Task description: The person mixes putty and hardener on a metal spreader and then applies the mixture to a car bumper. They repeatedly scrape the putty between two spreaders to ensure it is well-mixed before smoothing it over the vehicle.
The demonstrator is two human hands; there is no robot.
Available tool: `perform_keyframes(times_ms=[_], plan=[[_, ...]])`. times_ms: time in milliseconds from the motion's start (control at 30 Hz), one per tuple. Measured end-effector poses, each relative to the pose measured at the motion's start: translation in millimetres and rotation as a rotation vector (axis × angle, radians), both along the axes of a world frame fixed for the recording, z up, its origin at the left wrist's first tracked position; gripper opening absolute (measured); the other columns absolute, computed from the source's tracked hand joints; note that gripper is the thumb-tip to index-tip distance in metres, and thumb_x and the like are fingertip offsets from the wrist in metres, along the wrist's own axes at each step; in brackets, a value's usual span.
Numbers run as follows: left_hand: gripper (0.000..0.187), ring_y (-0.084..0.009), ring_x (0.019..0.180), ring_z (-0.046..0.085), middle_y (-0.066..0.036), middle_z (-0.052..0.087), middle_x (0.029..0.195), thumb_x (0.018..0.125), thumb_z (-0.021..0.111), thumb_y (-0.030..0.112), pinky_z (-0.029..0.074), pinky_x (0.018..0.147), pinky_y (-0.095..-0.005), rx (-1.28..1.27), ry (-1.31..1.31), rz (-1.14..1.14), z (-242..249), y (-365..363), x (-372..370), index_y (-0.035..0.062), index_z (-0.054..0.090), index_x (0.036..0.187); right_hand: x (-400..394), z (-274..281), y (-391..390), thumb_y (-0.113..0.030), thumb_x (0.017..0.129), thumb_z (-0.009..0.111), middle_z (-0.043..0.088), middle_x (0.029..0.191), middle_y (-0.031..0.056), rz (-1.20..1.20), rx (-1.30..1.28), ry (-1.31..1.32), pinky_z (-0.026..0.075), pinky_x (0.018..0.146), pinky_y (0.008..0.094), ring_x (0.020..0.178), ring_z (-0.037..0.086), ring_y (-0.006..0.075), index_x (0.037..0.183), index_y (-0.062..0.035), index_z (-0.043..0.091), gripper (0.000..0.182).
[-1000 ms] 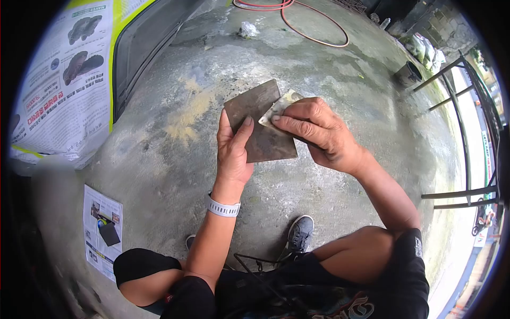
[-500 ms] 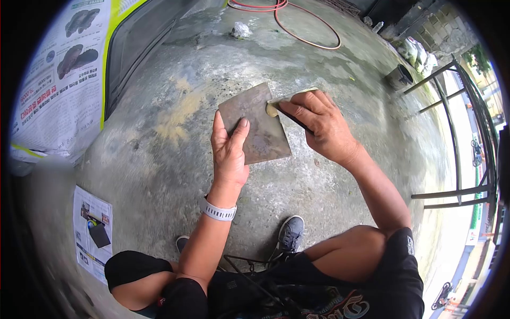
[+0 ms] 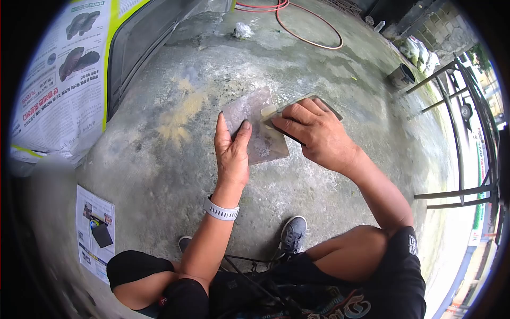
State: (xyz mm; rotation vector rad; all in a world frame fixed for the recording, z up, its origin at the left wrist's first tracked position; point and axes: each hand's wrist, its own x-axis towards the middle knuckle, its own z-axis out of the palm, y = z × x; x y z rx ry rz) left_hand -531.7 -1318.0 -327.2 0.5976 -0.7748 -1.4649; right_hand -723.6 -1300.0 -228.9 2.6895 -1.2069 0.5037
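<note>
A grey-brown plate (image 3: 255, 133), thin, flat and four-sided, stands tilted a little above the middle of the view, toward 12 o'clock. Its face is blotchy, with a pinkish cast, cloudy pale stains and darker scuffs. A cream-coloured paste (image 3: 269, 110) shows by its right edge, where a second, dark plate (image 3: 332, 107) meets or overlaps it; which of the two bears the paste I cannot tell. The dark plate is mostly hidden by fingers, and only its grey-green margins show.

At 10 o'clock, newspaper (image 3: 64, 106) edged with yellow-green tape carries a red Korean headline, small black print and pictures of brown footwear; the lines are too small to read surely. Another printed sheet (image 3: 95, 256) lies on the floor (image 3: 175, 202) at 8 o'clock, a black square piece (image 3: 101, 235) on it. At 6 o'clock the dark shirt (image 3: 319, 297) bears ornate pale lettering, not fully legible.

The left hand (image 3: 232, 151) is clamped on the grey-brown plate from 7 o'clock of it, thumb flat on the face and the other fingers mostly hidden behind. The right hand (image 3: 326, 139), at 2 o'clock from the middle, is closed on the dark plate, fingers spread along its top, with the plate's left end at the grey-brown plate's edge.
</note>
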Motion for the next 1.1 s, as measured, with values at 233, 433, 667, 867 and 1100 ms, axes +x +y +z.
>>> perform_keyframes(times_ms=[233, 433, 667, 867, 1100], plan=[[0.045, -0.0191, 0.123, 0.061, -0.007, 0.061, 0.137, 0.103, 0.063, 0.011, 0.053, 0.102, -0.0384, 0.044, -0.004, 0.004, -6.6, -4.1, 4.5, 0.0099, 0.048, 0.145, 3.0, -9.9, -0.1, -0.001, 0.072, 0.069, 0.063, 0.11, 0.0023, 0.075, 0.063, -0.013, 0.049, 0.095, 0.0387, 0.105, 0.06, 0.0243, 0.119, -0.0095, 0.072, 0.048], [0.033, -0.0207, 0.117, 0.066, -0.004, 0.067, 0.128, 0.102, 0.062, 0.009, 0.057, 0.099, -0.0408, 0.165, 0.303, -0.199, 8.2, -0.7, 6.9, 0.0156, 0.059, 0.134, -4.1, -27.9, -8.6, 0.0, 0.071, 0.071, 0.062, 0.113, 0.0031, 0.137, -0.184, -0.173, 0.05, 0.09, 0.0414, 0.103, 0.06, 0.0263, 0.125, -0.0126, 0.07, 0.056], [0.033, -0.0197, 0.115, 0.067, -0.004, 0.068, 0.128, 0.101, 0.062, 0.007, 0.057, 0.099, -0.0401, 0.147, 0.379, -0.248, -1.4, -5.2, 15.9, 0.0157, 0.06, 0.133, -39.3, -45.8, -26.0, 0.001, 0.074, 0.07, 0.063, 0.116, 0.0046, -0.008, -0.248, -0.164, 0.05, 0.093, 0.0424, 0.107, 0.06, 0.0269, 0.127, -0.0141, 0.07, 0.055], [0.036, -0.0158, 0.115, 0.064, -0.007, 0.066, 0.127, 0.103, 0.061, 0.008, 0.053, 0.099, -0.0334, -0.055, -0.026, -0.063, 5.3, 2.3, 2.6, 0.0058, 0.054, 0.139, -6.9, -14.3, -20.4, 0.001, 0.071, 0.073, 0.065, 0.121, 0.0035, 0.048, -0.076, -0.132, 0.048, 0.096, 0.0422, 0.112, 0.062, 0.026, 0.125, -0.0105, 0.069, 0.055], [0.036, -0.0156, 0.109, 0.063, -0.012, 0.067, 0.122, 0.107, 0.057, 0.012, 0.052, 0.095, -0.0311, -0.22, -0.4, 0.179, 3.3, 8.4, 15.5, -0.004, 0.051, 0.138, -0.1, -32.2, -3.5, 0.003, 0.07, 0.072, 0.066, 0.124, 0.0041, 0.166, 0.213, -0.14, 0.049, 0.102, 0.0418, 0.116, 0.062, 0.0264, 0.126, -0.01, 0.069, 0.057]])
